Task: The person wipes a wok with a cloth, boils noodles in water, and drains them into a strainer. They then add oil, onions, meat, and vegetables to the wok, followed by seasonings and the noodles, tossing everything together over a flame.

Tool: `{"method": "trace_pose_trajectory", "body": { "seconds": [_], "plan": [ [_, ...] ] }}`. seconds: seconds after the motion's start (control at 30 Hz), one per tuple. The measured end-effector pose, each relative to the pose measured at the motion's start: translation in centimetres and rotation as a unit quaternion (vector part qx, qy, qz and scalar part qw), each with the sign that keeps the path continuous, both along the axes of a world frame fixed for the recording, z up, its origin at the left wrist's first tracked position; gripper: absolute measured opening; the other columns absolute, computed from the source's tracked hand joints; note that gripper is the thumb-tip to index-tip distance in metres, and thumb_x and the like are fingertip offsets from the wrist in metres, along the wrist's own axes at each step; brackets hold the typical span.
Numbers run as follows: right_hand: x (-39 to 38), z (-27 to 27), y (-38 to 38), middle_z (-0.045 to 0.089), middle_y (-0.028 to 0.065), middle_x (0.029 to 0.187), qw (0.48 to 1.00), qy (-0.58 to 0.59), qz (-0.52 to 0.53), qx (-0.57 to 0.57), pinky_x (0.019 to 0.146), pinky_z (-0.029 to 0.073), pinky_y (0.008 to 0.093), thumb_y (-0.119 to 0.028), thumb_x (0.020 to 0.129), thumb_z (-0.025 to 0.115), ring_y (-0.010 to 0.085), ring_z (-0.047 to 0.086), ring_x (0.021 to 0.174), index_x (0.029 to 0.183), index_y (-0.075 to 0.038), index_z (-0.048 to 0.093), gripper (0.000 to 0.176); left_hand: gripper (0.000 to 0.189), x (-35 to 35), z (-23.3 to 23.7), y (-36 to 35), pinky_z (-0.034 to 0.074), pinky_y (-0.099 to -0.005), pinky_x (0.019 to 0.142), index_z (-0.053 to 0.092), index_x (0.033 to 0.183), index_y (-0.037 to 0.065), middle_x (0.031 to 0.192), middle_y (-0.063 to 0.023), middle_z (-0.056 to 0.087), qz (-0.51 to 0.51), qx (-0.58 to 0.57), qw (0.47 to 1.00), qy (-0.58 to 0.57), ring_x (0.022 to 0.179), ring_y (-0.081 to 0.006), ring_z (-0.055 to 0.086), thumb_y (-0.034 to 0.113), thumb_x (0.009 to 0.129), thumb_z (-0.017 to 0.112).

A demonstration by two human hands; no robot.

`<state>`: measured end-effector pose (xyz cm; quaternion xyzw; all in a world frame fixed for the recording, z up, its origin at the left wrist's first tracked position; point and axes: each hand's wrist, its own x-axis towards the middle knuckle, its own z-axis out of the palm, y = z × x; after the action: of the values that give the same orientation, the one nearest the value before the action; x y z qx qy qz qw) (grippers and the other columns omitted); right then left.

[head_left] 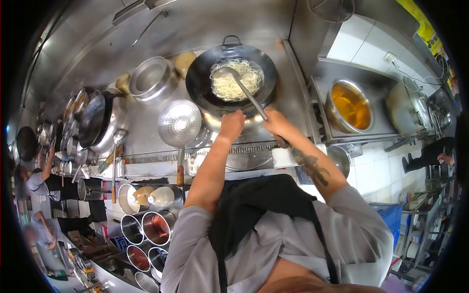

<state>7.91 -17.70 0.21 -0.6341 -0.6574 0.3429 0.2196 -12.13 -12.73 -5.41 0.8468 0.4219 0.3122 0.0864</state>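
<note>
A black wok stands on the steel stove, with pale noodles in its middle. My left hand is closed at the wok's near edge; what it grips there is hard to see. My right hand is wrapped round the handle of a long metal ladle, whose bowl rests on the noodles. The handle's end sticks out below the hand.
A perforated strainer lies left of the wok, with stacked metal bowls behind it. At the right stands a bowl of amber liquid. Seasoning pots are at the lower left. Other people are at the far left and far right.
</note>
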Motion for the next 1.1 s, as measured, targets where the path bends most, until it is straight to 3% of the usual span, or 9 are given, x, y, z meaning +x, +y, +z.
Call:
{"method": "trace_pose_trajectory", "body": {
  "seconds": [0.2,0.3,0.43,0.47,0.6,0.8,0.9,0.93,1.1],
  "plan": [
    [2.8,-0.6,1.1,0.065,0.0260,0.085,0.996,0.001,-0.038,-0.079,0.074,0.050,0.0452,-0.014,0.077,0.061,0.0337,0.066,0.085,0.100,0.002,0.059,0.028,0.018,-0.1,0.5,-1.2,0.044,-0.0488,0.063,0.054,0.080,0.005,0.070,-0.0176,0.061,0.014,-0.026,0.999,0.027,0.068,-0.0378,0.060,0.020,0.089,0.057],
    [0.3,-0.9,1.7,0.064,0.0267,0.082,0.991,-0.103,-0.052,0.062,0.070,0.051,0.0459,-0.015,0.077,0.062,0.0362,0.066,0.079,0.100,0.002,0.060,0.029,0.018,-0.2,0.7,-0.7,0.045,-0.0496,0.066,0.056,0.080,0.004,0.070,-0.0188,0.061,0.012,-0.019,1.000,0.018,0.069,-0.0389,0.060,0.020,0.089,0.056],
    [2.2,-0.4,-0.5,0.062,0.0176,0.069,0.995,0.094,0.017,0.003,0.053,0.050,0.0376,-0.014,0.078,0.058,0.0269,0.063,0.055,0.100,0.001,0.060,0.026,0.018,-0.5,0.3,-1.0,0.045,-0.0488,0.065,0.056,0.081,0.004,0.069,-0.0185,0.061,-0.001,-0.002,1.000,0.017,0.068,-0.0383,0.060,0.020,0.090,0.055],
    [2.0,2.2,-1.4,0.057,0.0037,0.065,0.983,0.150,-0.015,-0.107,0.050,0.046,0.0299,-0.004,0.079,0.058,0.0133,0.057,0.055,0.104,0.001,0.060,0.025,0.018,-0.5,0.2,-0.7,0.045,-0.0483,0.065,0.056,0.081,0.004,0.069,-0.0179,0.061,0.002,-0.006,1.000,0.006,0.068,-0.0380,0.060,0.020,0.090,0.055],
    [1.8,-0.6,1.2,0.061,0.0116,0.065,0.999,0.032,-0.030,-0.030,0.050,0.048,0.0361,-0.009,0.079,0.053,0.0219,0.061,0.051,0.100,0.000,0.059,0.024,0.017,0.2,1.3,-1.4,0.044,-0.0485,0.066,0.055,0.080,0.005,0.067,-0.0162,0.061,0.017,0.005,1.000,0.002,0.067,-0.0374,0.060,0.020,0.090,0.054],
    [2.4,-0.1,-0.8,0.061,0.0133,0.066,0.988,0.123,0.009,-0.090,0.053,0.048,0.0341,-0.010,0.079,0.055,0.0192,0.059,0.053,0.096,0.000,0.061,0.021,0.018,-0.4,0.5,-0.6,0.043,-0.0497,0.067,0.055,0.079,0.006,0.068,-0.0159,0.062,0.021,-0.017,0.999,0.017,0.067,-0.0376,0.060,0.020,0.090,0.055],
    [4.7,0.7,-0.9,0.057,0.0048,0.065,0.993,0.091,0.001,-0.081,0.047,0.043,0.0291,-0.009,0.081,0.056,0.0135,0.055,0.052,0.110,-0.004,0.060,0.030,0.018,-0.3,1.2,-0.4,0.043,-0.0499,0.066,0.056,0.079,0.005,0.068,-0.0168,0.062,0.022,-0.012,1.000,0.014,0.068,-0.0378,0.061,0.020,0.090,0.055],
    [5.4,-1.3,-0.1,0.057,0.0043,0.066,0.997,0.036,0.050,0.048,0.048,0.043,0.0297,-0.009,0.081,0.057,0.0129,0.054,0.052,0.112,-0.004,0.060,0.031,0.018,-0.1,1.5,-0.7,0.044,-0.0499,0.066,0.056,0.079,0.005,0.068,-0.0172,0.062,0.026,-0.024,0.999,0.018,0.068,-0.0378,0.061,0.020,0.089,0.055],
    [3.0,2.5,-1.5,0.060,0.0060,0.073,0.997,0.065,-0.010,-0.033,0.061,0.047,0.0288,-0.009,0.082,0.058,0.0124,0.055,0.066,0.112,-0.003,0.060,0.031,0.018,-0.3,0.1,0.1,0.044,-0.0500,0.067,0.057,0.081,0.004,0.067,-0.0178,0.061,0.013,-0.028,1.000,0.001,0.068,-0.0379,0.061,0.021,0.089,0.056]
  ]
}}
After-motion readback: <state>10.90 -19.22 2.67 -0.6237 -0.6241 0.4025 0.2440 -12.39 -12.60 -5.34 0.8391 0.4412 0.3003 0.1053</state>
